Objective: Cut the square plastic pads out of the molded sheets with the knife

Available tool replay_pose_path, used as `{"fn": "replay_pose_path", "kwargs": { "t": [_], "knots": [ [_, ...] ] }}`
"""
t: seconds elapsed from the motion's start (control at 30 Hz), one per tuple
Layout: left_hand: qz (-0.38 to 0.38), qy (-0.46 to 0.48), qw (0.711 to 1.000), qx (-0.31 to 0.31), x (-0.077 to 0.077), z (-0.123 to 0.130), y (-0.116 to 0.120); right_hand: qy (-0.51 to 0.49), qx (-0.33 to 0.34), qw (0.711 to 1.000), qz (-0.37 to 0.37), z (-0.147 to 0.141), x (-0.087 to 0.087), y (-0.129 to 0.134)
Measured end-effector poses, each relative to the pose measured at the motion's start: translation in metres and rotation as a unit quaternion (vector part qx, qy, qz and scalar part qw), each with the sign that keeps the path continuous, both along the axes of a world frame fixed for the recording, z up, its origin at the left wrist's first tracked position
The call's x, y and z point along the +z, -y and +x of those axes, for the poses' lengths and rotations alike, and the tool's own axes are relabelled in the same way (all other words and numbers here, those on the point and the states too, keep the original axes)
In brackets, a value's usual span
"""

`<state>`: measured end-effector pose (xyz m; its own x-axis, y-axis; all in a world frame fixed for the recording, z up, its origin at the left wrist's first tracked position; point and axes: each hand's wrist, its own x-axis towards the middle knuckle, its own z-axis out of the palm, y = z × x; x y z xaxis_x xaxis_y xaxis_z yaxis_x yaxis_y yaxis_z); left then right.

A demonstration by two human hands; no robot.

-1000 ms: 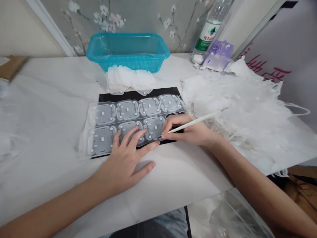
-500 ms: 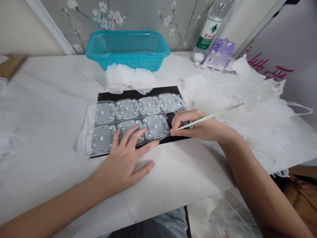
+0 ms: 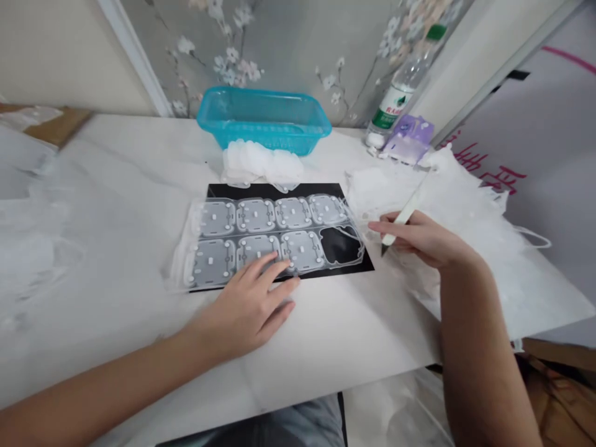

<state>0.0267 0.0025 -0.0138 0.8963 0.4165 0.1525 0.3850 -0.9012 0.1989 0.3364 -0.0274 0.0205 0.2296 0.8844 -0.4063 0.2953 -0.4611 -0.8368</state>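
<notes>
My left hand [image 3: 256,304] lies with its fingers spread on the lower edge of a translucent plastic sheet [image 3: 255,215] of rounded square pieces. Beneath the sheet is a black mat [image 3: 343,246], which shows bare through an opening at the lower right. Between the fingers of my right hand [image 3: 419,236] is a slim pale craft knife [image 3: 401,222], its dark tip pointing down just right of the mat and apart from the sheet. Stacked white pieces [image 3: 261,162] sit behind the mat.
A blue plastic basket [image 3: 265,118] stands at the back against the wall. Near it are a clear bottle [image 3: 395,99] and a purple packet [image 3: 410,138]. A large heap of translucent plastic scraps [image 3: 465,230] covers the right side; more plastic [image 3: 32,248] lies at the left.
My right hand has moved right, off the sheet, and the knife has turned so its tip points down. The whole view has shifted. My left hand remains on the sheet.
</notes>
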Motion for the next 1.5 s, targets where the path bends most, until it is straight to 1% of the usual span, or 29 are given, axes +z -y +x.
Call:
{"fn": "replay_pose_path", "kwargs": {
  "t": [0.07, 0.1, 0.13, 0.17, 0.23, 0.3, 0.33, 0.37, 0.4, 0.43, 0.47, 0.5, 0.57, 0.63, 0.67, 0.73, 0.8, 0.9, 1.03, 1.07, 1.13, 1.23, 1.3, 1.4, 1.5],
  "knots": [
    [-0.008, 0.015, 1.0, -0.003, -0.001, -0.002, -0.001, 0.064, -0.047, 0.996, -0.048, 0.0, 0.0, -0.001],
    [-0.022, 0.026, 0.999, 0.001, -0.001, -0.003, -0.002, 0.12, -0.067, 0.988, -0.066, -0.001, 0.001, -0.002],
    [-0.04, 0.037, 0.998, 0.011, 0.001, -0.004, -0.005, 0.189, -0.082, 0.975, -0.081, -0.003, 0.001, -0.004],
    [-0.059, 0.047, 0.997, 0.028, 0.003, -0.007, -0.01, 0.263, -0.092, 0.956, -0.091, -0.005, 0.003, -0.006],
    [-0.07, 0.054, 0.992, 0.085, 0.01, -0.016, -0.022, 0.391, -0.11, 0.908, -0.105, -0.011, 0.008, -0.008],
    [-0.019, 0.028, 0.985, 0.167, 0.019, -0.031, -0.038, 0.467, -0.132, 0.868, -0.105, -0.019, 0.016, -0.009],
    [0.018, 0.001, 0.976, 0.219, 0.022, -0.04, -0.046, 0.487, -0.143, 0.856, -0.093, -0.025, 0.02, -0.01],
    [0.045, -0.036, 0.961, 0.272, 0.025, -0.049, -0.054, 0.497, -0.146, 0.852, -0.074, -0.033, 0.025, -0.012],
    [0.058, -0.071, 0.942, 0.323, 0.026, -0.059, -0.061, 0.496, -0.136, 0.857, -0.044, -0.043, 0.028, -0.014],
    [0.054, -0.099, 0.926, 0.359, 0.026, -0.068, -0.067, 0.486, -0.115, 0.866, -0.007, -0.056, 0.031, -0.018],
    [0.039, -0.113, 0.92, 0.374, 0.025, -0.075, -0.071, 0.465, -0.083, 0.881, 0.026, -0.071, 0.032, -0.024],
    [0.019, -0.113, 0.921, 0.373, 0.022, -0.081, -0.073, 0.439, -0.034, 0.895, 0.076, -0.088, 0.031, -0.031],
    [-0.019, -0.074, 0.932, 0.354, 0.016, -0.087, -0.075, 0.382, 0.079, 0.907, 0.16, -0.124, 0.027, -0.05],
    [-0.063, -0.007, 0.936, 0.346, 0.009, -0.088, -0.073, 0.337, 0.214, 0.892, 0.211, -0.158, 0.017, -0.071],
    [-0.098, 0.032, 0.932, 0.347, 0.007, -0.087, -0.072, 0.32, 0.263, 0.882, 0.223, -0.173, 0.012, -0.081],
    [-0.193, 0.12, 0.91, 0.346, 0.003, -0.083, -0.069, 0.29, 0.35, 0.858, 0.239, -0.194, 0.003, -0.097],
    [-0.281, 0.21, 0.874, 0.336, 0.002, -0.08, -0.066, 0.287, 0.393, 0.84, 0.242, -0.205, -0.003, -0.107],
    [-0.378, 0.29, 0.813, 0.334, 0.006, -0.075, -0.061, 0.314, 0.397, 0.822, 0.26, -0.208, -0.009, -0.11],
    [-0.486, 0.344, 0.721, 0.354, 0.011, -0.072, -0.058, 0.354, 0.389, 0.803, 0.282, -0.206, -0.013, -0.103],
    [-0.506, 0.354, 0.702, 0.355, 0.012, -0.072, -0.059, 0.367, 0.386, 0.797, 0.286, -0.206, -0.014, -0.101],
    [-0.535, 0.369, 0.675, 0.35, 0.011, -0.072, -0.06, 0.397, 0.379, 0.78, 0.301, -0.208, -0.017, -0.097],
    [-0.549, 0.397, 0.651, 0.343, 0.01, -0.072, -0.061, 0.445, 0.36, 0.75, 0.332, -0.214, -0.025, -0.092],
    [-0.546, 0.408, 0.646, 0.343, 0.008, -0.072, -0.06, 0.47, 0.344, 0.733, 0.353, -0.217, -0.031, -0.088],
    [-0.527, 0.415, 0.657, 0.345, 0.007, -0.071, -0.059, 0.486, 0.321, 0.718, 0.381, -0.22, -0.038, -0.085],
    [-0.512, 0.421, 0.667, 0.34, 0.005, -0.071, -0.058, 0.488, 0.304, 0.716, 0.395, -0.22, -0.041, -0.084]
  ]
}}
